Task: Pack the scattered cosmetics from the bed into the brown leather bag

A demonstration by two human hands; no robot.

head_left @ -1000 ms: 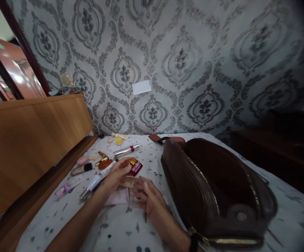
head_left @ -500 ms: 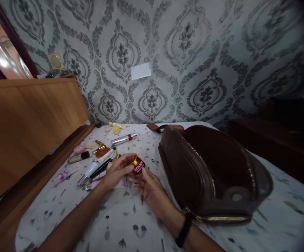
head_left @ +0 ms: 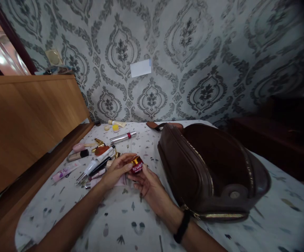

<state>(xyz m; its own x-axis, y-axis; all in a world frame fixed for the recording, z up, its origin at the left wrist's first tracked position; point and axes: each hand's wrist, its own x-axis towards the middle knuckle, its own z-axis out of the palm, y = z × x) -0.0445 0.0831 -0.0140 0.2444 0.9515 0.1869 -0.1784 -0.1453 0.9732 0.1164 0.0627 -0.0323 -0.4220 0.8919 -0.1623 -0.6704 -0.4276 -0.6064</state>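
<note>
Right hand (head_left: 152, 190)'s come up to the red cosmetic jar (head_left: 137, 167) since a second ago, just below mid-frame. Left hand (head_left: 116, 170)'s half-curled, pinching its gold lid (head_left: 135, 161); right's loosely cupping it. Open brown leather bag (head_left: 177, 159), frame right.

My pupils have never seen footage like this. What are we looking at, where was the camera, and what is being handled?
There is no machine here: these are a person's bare hands, seen from a camera worn on the head, looking forward and down. The left hand and right hand hold a small red-and-gold jar between them. Underneath is a white patterned cloth. To the left lie cosmetics, including a silver tube with a red band, a black-capped bottle and a pink-and-white tube. To the right is an open brown bag with gold-coloured zips.
</note>
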